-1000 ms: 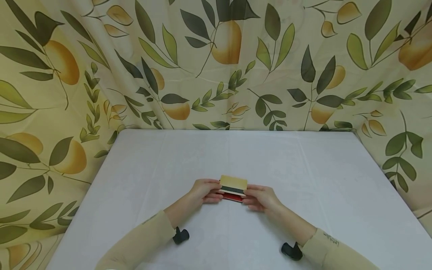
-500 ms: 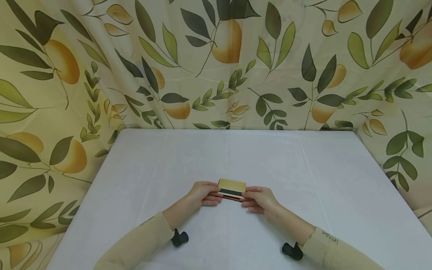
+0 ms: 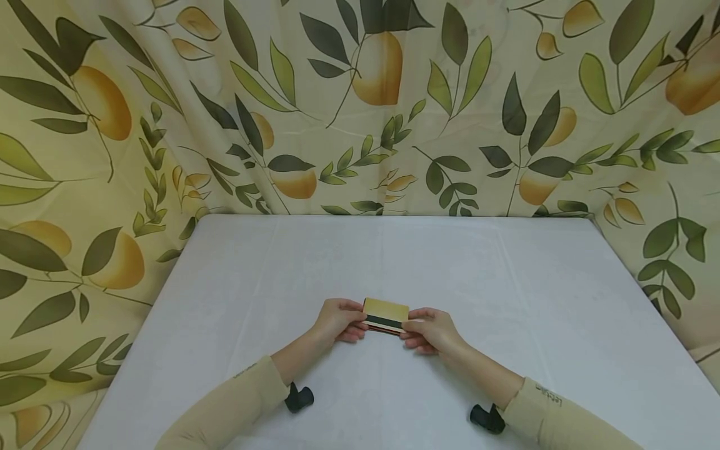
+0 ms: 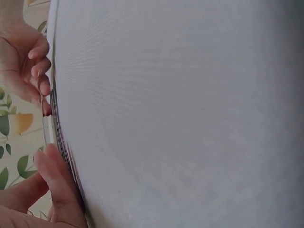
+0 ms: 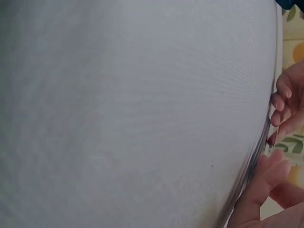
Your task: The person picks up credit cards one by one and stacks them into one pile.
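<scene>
Between my two hands, low over the middle of the table, is a small gold-yellow card (image 3: 387,309) with a dark stripe along its near side. Under its near edge shows a thin reddish and dark edge of something flat. My left hand (image 3: 337,320) pinches the card's left end. At the right end, my right hand (image 3: 433,330) pinches it with thumb and fingers. The left wrist view catches the card (image 4: 48,128) nearly edge-on between both hands. Fingers of my right hand (image 5: 259,190) fill the lower right of the right wrist view; what lies below the card is mostly hidden.
A white cloth covers the table (image 3: 382,262). A curtain (image 3: 371,156) printed with leaves and fruit hangs behind and at the sides. Black wrist devices (image 3: 486,419) sit beneath both forearms.
The gold card has tilted and come down towards me over the red flat piece, so most of the red is now covered. Both hands keep their hold, nearly in place.
</scene>
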`<state>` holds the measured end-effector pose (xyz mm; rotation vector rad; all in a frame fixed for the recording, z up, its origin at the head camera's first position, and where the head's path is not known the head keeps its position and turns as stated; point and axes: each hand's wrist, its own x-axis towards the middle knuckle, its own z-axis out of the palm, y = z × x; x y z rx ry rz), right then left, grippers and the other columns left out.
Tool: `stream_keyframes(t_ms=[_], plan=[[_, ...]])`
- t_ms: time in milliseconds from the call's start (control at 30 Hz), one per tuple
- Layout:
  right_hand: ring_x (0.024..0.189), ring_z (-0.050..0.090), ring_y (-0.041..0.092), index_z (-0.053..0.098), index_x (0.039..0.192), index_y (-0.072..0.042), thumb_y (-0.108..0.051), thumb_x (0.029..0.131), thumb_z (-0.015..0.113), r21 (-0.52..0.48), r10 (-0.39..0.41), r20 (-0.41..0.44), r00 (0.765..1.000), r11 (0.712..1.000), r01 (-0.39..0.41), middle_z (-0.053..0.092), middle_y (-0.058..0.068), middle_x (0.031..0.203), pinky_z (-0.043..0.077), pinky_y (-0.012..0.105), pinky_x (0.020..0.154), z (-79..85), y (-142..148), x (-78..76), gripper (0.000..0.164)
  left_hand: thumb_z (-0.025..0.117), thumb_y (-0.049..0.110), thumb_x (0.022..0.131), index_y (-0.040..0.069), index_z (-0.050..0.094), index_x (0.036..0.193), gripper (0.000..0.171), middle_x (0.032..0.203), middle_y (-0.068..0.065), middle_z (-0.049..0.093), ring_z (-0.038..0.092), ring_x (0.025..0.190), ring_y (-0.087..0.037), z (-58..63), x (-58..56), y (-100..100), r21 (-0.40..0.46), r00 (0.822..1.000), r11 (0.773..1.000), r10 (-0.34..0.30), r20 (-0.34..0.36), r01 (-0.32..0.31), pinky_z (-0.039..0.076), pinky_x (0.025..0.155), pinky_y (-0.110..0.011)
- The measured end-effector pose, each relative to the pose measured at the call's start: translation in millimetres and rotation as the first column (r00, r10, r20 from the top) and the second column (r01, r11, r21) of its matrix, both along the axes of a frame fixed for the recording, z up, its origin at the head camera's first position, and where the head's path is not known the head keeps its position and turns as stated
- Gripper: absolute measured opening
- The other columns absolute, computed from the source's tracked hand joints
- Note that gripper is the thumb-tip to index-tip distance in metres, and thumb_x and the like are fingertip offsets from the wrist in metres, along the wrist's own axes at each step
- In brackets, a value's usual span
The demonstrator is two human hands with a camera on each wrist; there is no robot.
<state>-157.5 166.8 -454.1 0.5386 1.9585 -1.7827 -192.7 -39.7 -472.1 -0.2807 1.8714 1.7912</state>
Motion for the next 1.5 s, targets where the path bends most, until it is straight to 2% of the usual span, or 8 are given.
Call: stream_keyframes(t_ms=[167, 333, 1000, 1500], plan=[[0.048, 0.061, 0.01, 0.049, 0.113, 0.001, -0.008, 0.081, 0.067, 0.014, -0.006, -0.006, 1.0, 1.0, 0.006, 0.068, 0.007, 0.069, 0.045, 0.016, 0.039, 0.6, -1.0, -0.5, 0.038, 0.064, 0.002, 0.081, 0.0, 0.057, 0.116, 0.036, 0.061, -0.008, 0.065, 0.059, 0.044, -0.01, -1.1, 0.8, 0.1, -0.013, 0.999, 1.0, 0.001, -0.041, -0.002, 0.049, 0.038, -0.02], [0.047, 0.061, 0.009, 0.049, 0.113, 0.0, -0.008, 0.081, 0.067, 0.018, -0.01, -0.01, 1.0, 1.0, 0.011, 0.068, 0.007, 0.067, 0.045, 0.016, 0.038, 1.0, -1.7, -0.7, 0.037, 0.063, 0.001, 0.082, 0.002, 0.053, 0.126, 0.045, 0.06, -0.008, 0.065, 0.059, 0.043, -0.01, 0.4, 2.2, 0.1, -0.015, 0.999, 1.0, -0.003, -0.05, 0.002, 0.048, 0.038, -0.019], [0.045, 0.06, 0.009, 0.048, 0.108, 0.001, -0.009, 0.081, 0.067, 0.028, 0.019, -0.015, 1.0, 0.999, -0.018, 0.067, 0.007, 0.064, 0.044, 0.016, 0.038, -2.5, -0.2, -0.6, 0.035, 0.062, -0.001, 0.082, -0.004, 0.058, 0.118, 0.036, 0.055, -0.006, 0.062, 0.059, 0.043, -0.009, -1.1, 2.3, 1.1, -0.033, 0.998, 0.999, 0.006, -0.061, -0.008, 0.048, 0.039, -0.018], [0.043, 0.058, 0.008, 0.05, 0.102, -0.001, -0.009, 0.081, 0.068, 0.04, 0.027, -0.009, 1.0, 0.999, -0.026, 0.066, 0.007, 0.063, 0.043, 0.015, 0.037, -5.4, 0.7, -2.3, 0.028, 0.063, 0.0, 0.082, -0.003, 0.06, 0.115, 0.034, 0.055, -0.006, 0.062, 0.059, 0.043, -0.01, -5.6, 0.8, 0.1, -0.062, 0.995, 0.998, -0.011, -0.102, 0.005, 0.051, 0.04, -0.022]])
